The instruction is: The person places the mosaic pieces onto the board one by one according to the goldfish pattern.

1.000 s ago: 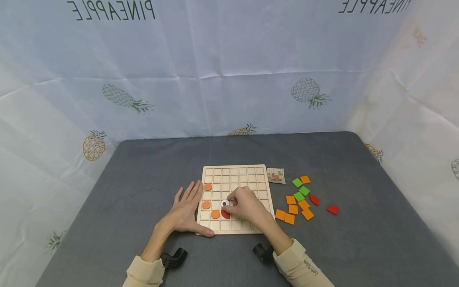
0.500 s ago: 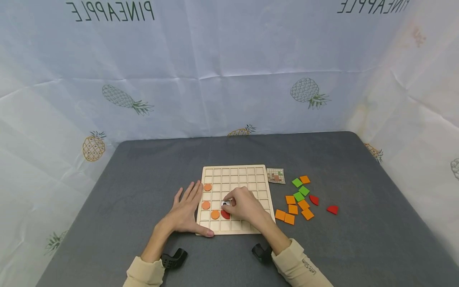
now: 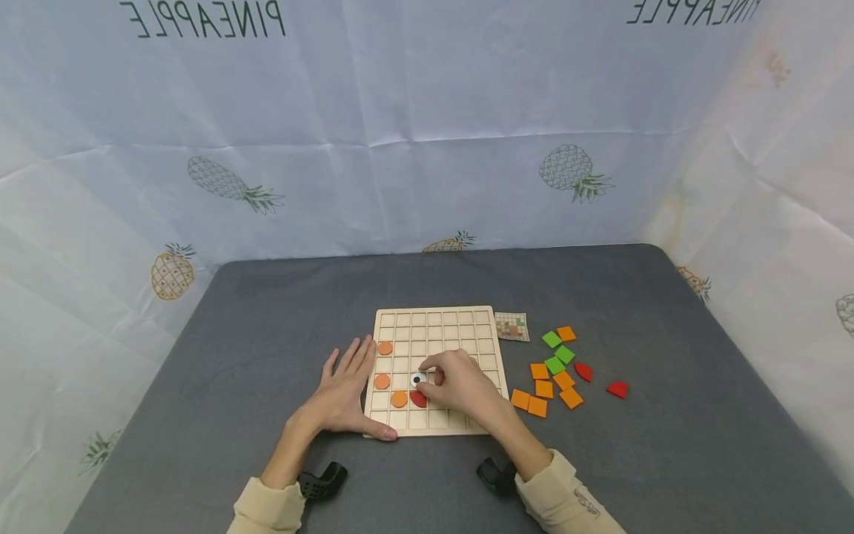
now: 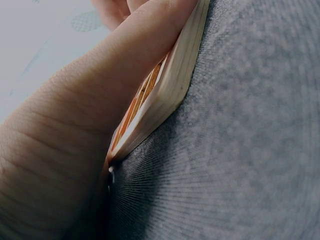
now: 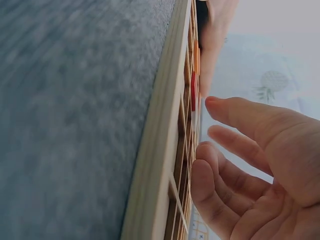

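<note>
A wooden grid board [image 3: 434, 423] lies on the dark table. My left hand [image 3: 343, 393] rests along its left edge with fingers spread, the thumb on the near-left corner; the left wrist view shows the thumb [image 4: 145, 35] over the board's edge. At a cell left of centre sits a white round piece with a black dot [image 3: 416, 380]. The thumb and forefinger of my right hand [image 3: 460, 382] are just beside it, parted. In the right wrist view nothing shows between the right hand's fingers [image 5: 235, 107]. Below the white piece is a red quarter-round piece [image 3: 418, 400].
Orange discs [image 3: 399, 399] sit in cells at the board's left. A small printed pattern card [image 3: 511, 327] touches the board's right side. Farther right lie several orange squares [image 3: 537, 407], green squares [image 3: 564, 354] and two red quarter-round pieces [image 3: 617, 389].
The right fingertips covered part of the white piece half a second ago; they have since drawn slightly back and more of it shows. The left hand stays on the board.
</note>
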Motion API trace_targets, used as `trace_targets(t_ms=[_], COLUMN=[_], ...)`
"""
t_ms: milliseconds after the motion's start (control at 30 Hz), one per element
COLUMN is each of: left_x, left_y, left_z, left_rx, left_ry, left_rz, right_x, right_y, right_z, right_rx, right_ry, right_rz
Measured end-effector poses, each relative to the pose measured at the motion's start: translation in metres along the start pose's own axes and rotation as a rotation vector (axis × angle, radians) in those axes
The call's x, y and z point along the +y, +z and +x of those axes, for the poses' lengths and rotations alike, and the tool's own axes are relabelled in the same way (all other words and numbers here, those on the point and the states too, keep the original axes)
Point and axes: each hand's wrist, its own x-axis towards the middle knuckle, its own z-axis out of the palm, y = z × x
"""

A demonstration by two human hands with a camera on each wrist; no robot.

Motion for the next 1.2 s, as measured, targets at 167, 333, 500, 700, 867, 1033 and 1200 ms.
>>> trace_targets(t_ms=[167,333,500,700,867,1033,1200], left_x=[0.000,-0.001,-0.001,-0.001,-0.002,-0.001,0.000], left_y=[-0.001,-0.001,-0.001,-0.001,0.000,0.000,-0.001], left_z=[0.000,-0.001,-0.001,-0.001,-0.001,-0.001,0.000], left_rx=[0.000,-0.002,-0.011,-0.018,-0.018,-0.018,-0.017], left_ry=[0.002,0.000,-0.005,-0.010,-0.010,-0.017,-0.015], left_rz=[0.002,-0.005,-0.024,-0.032,-0.028,-0.025,-0.023], right_x=[0.003,0.007,0.013,0.029,0.047,0.061,0.067], right_y=[-0.008,-0.020,-0.038,-0.062,-0.081,-0.095,-0.097], right_z=[-0.008,-0.018,-0.030,-0.044,-0.055,-0.065,-0.074], right_rx=[0.004,0.023,0.039,0.081,0.104,0.127,0.055], right_ry=[-0.011,-0.021,-0.008,-0.022,0.024,0.103,0.155], right_rz=[-0.033,-0.041,-0.031,-0.039,-0.036,-0.063,-0.095])
